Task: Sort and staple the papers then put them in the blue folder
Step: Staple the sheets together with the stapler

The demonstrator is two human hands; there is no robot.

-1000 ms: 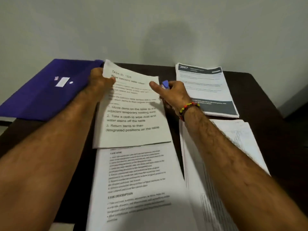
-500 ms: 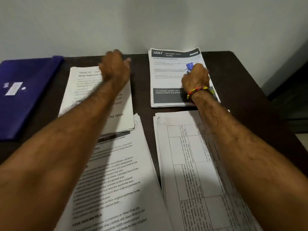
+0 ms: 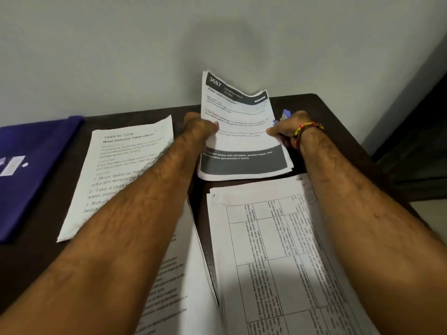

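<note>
While lifting the "3667" stack (image 3: 242, 131) off the far edge of the surface (image 3: 338, 131), near its far right corner, held by both side edges with the top sheets curling up toward the wall; left hand (image 3: 199, 125) with a narrow grip pinching the left margin; right hand (image 3: 287, 128) pinching the right margin and also curled round a small blue stapler (image 3: 284, 115), mostly hidden. Probably squaring this set before stapling, so sorting looks done and stapling is in hand; next calls for tapping the edges flush, freeing the stapler and biting one corner. "Wipe balcony" sheet (image 3: 125, 165) flat at the far left; table-grid stack (image 3: 278, 250) near right; text stack (image 3: 174, 286) near middle; blue folder (image 3: 31, 165) closed on the left edge, untouched.
</note>
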